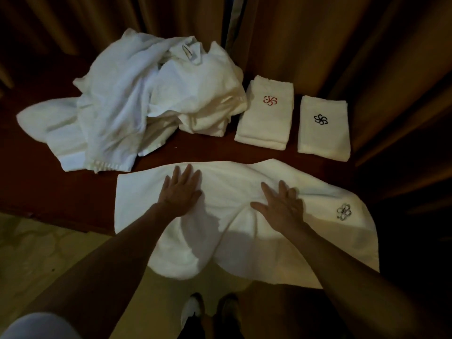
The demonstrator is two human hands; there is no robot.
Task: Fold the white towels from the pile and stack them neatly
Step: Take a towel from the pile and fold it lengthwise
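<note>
Pressing flat in the head view: my left hand and right hand, fingers straight, each grip gripping nothing, on the soft white terry towel spread across the dark red desk. I judge it light, limp; take corners. Arms extended forward.

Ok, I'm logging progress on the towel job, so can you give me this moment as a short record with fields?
surface: dark red table
in work: spread towel, near edge hanging off the table, grey emblem at its right end
left hand: flat on spread towel, fingers straight
right hand: flat on spread towel, fingers spread
unfolded: pile at back left
folded: red-emblem towel and black-emblem towel, side by side, apart
backdrop: brown curtain
</note>
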